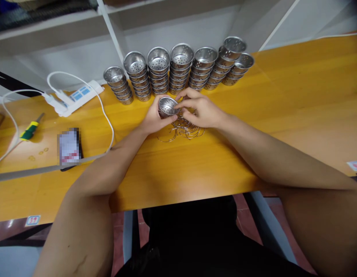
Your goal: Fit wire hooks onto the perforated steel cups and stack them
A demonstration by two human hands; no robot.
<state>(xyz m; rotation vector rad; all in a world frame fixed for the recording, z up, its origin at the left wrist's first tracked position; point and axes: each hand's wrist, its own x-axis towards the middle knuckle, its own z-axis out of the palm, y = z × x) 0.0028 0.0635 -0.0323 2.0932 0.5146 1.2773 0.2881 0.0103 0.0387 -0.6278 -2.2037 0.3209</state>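
Note:
My left hand [154, 117] is wrapped round a small perforated metal cup [167, 107], its open top tilted toward me. At the cup's right rim are the bent fingers of my right hand [198, 108]; whether they pinch something there is too small to make out. Below both hands lies a loose heap of thin curved metal wires [190, 129], partly covered by my right hand. Behind the hands stand several stacks of the same perforated cups [181, 57], nested upright in a row.
On the left are a white power strip [80, 98] with plugged-in cables, a green and yellow screwdriver [30, 130] and a phone [70, 148]. A white cable [110, 127] loops across the wooden table [172, 177]. White shelving [178, 23] rises behind the stacks.

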